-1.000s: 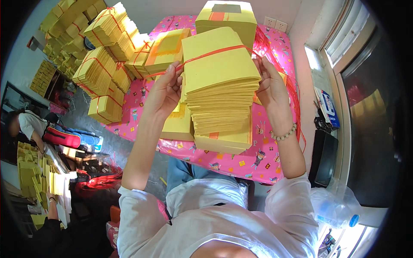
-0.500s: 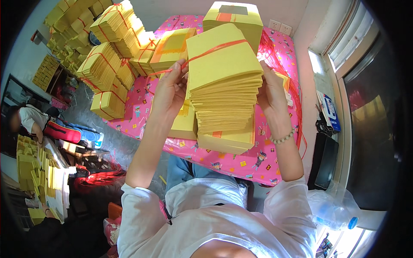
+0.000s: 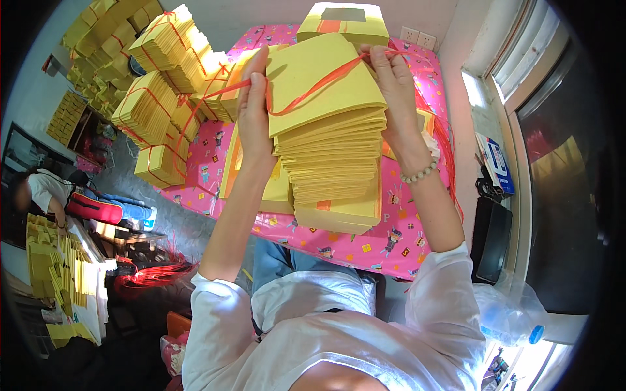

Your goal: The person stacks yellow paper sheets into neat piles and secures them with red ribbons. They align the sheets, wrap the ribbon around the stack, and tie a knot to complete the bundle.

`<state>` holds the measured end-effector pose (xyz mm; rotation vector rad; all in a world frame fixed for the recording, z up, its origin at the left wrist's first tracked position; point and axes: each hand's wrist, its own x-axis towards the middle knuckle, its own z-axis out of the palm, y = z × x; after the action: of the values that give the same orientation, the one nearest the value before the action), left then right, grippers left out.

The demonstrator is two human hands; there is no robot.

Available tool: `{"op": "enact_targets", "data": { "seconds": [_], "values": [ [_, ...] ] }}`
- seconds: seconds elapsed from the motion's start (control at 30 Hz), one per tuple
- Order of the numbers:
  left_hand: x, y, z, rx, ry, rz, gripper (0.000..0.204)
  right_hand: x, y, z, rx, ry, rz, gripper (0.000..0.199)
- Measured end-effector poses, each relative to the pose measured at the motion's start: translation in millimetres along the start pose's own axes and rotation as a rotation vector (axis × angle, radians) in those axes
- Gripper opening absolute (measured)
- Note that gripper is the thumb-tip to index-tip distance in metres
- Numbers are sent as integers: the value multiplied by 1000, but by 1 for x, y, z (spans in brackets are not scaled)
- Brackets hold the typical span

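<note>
A tall stack of yellow paper sheets (image 3: 323, 78) rises in front of me, its layers fanned unevenly along the near side. Across its top runs a slack red plastic ribbon (image 3: 306, 96). My left hand (image 3: 255, 114) is against the stack's left side, with the ribbon caught between thumb and fingers and a length trailing off to the left. At the far right corner, my right hand (image 3: 396, 88) pinches the ribbon between thumb and fingertips, a short end sticking out to the right. The stack stands over a yellow block with an orange strip (image 3: 339, 218).
A pink patterned cloth (image 3: 287, 228) covers the table. Red-tied yellow bundles (image 3: 147, 107) are piled at the left; a large yellow block (image 3: 349, 19) stands behind. Loose red ribbons (image 3: 450, 176) hang at the right edge. Another person (image 3: 52, 189) works at a far-left table.
My right hand has gone from the stack's right side up to its far corner and taken hold of the ribbon. The ribbon, straight before, now sags loosely. My left hand has shifted up.
</note>
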<state>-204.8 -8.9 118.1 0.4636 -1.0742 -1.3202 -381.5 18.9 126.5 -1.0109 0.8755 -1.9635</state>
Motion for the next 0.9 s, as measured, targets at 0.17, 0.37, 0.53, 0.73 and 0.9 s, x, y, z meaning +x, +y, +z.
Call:
{"op": "enact_targets", "data": {
  "seconds": [0.17,0.37,0.53,0.73,0.9],
  "values": [
    [1,-3,-1,218,-45,53,47,-4,8,0,33,-22,-18,29],
    [-5,10,16,256,-58,85,46,-6,8,-2,73,-26,21,28],
    [2,-1,3,299,-87,161,44,-6,8,-4,102,-29,46,28],
    [-3,1,8,294,-78,87,45,-9,7,-2,121,12,-17,26],
    [1,-5,2,324,-105,124,45,-10,7,-3,87,13,-19,25]
  ]
}}
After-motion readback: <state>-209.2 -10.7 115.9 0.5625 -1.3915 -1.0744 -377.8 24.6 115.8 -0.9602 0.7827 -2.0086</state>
